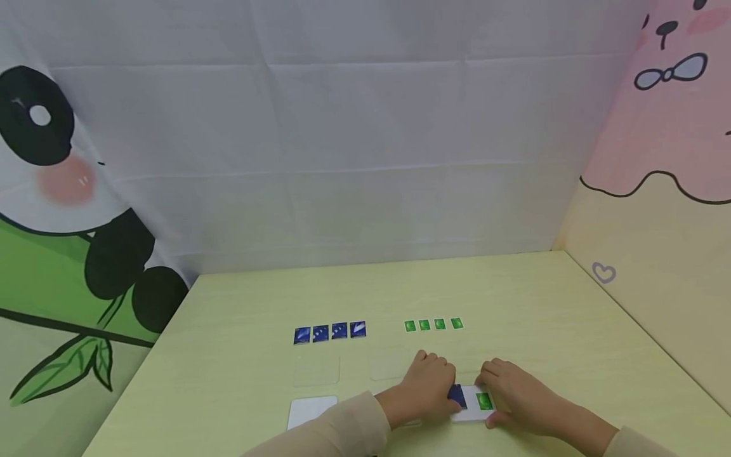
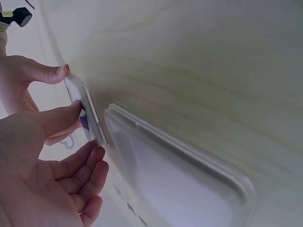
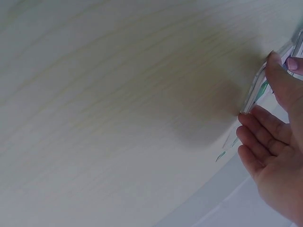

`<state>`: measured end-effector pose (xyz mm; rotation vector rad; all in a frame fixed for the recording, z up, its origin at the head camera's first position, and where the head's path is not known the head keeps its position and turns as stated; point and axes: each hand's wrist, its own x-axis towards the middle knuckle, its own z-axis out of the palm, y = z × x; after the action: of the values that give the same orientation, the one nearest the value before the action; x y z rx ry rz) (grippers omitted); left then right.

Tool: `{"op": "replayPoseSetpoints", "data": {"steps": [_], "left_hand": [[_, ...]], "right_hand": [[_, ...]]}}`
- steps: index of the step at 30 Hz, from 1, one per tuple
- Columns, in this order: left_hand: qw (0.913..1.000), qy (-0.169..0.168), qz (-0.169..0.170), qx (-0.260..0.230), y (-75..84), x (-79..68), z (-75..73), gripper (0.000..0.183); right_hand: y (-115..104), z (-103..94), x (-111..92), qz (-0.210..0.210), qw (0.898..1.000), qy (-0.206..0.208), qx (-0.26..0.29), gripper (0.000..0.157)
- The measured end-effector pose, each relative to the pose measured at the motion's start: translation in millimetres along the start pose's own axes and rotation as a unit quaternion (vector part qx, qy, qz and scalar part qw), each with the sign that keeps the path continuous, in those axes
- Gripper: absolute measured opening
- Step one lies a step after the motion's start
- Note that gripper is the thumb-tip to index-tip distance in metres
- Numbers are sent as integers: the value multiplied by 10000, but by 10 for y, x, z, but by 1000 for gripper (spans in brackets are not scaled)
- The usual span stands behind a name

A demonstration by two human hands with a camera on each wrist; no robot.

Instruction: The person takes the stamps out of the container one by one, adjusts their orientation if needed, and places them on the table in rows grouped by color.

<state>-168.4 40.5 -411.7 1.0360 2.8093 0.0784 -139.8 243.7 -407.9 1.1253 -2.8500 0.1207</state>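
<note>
A flat white tile with a clear rim (image 1: pixel 471 414) lies at the front right of the table. A dark blue picture square (image 1: pixel 459 396) and a green picture square (image 1: pixel 484 401) sit side by side on it. My left hand (image 1: pixel 427 387) grips the tile's left end, its thumb on the blue square and fingertips at the far edge in the left wrist view. Around the right end, my right hand (image 1: pixel 518 398) holds the tile between thumb (image 3: pixel 279 78) and fingertips. The tile's left edge is partly hidden by my left hand.
Behind are a row of several blue squares (image 1: pixel 330 332) and several green squares (image 1: pixel 432 325). Two faint clear square outlines (image 1: pixel 316 370) (image 1: pixel 389 364) lie nearer. Another white tile (image 1: pixel 308 409) is at front left; a clear-rimmed one (image 2: pixel 175 175) shows beside my left hand.
</note>
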Motion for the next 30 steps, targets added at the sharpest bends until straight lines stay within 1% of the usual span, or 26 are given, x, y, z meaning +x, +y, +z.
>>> {"op": "replayPoseSetpoints", "data": {"steps": [3, 6, 11, 17, 22, 30], "left_hand": [[9998, 10, -42, -207, -19, 14, -8, 30], [9979, 17, -122, -633, -43, 29, -13, 26], [9903, 6, -283, -1360, -81, 40, -11, 24], [9815, 7, -302, -1889, -120, 25, -42, 22], [9770, -31, -216, -2122, -145, 27, -64, 20], [9740, -70, -181, -2255, -178, 22, -111, 13]], "right_hand": [[-4, -4, 3, 82, 9999, -122, 41, 50], [-6, -7, 4, 160, 9996, -226, 78, 50], [-8, -6, 6, 230, 9992, -309, 106, 51], [-10, -1, 1, 251, 9990, -343, 116, 51], [-6, 6, 0, 230, 9992, -282, 146, 51], [3, 24, -3, 162, 9995, -201, 154, 51]]}}
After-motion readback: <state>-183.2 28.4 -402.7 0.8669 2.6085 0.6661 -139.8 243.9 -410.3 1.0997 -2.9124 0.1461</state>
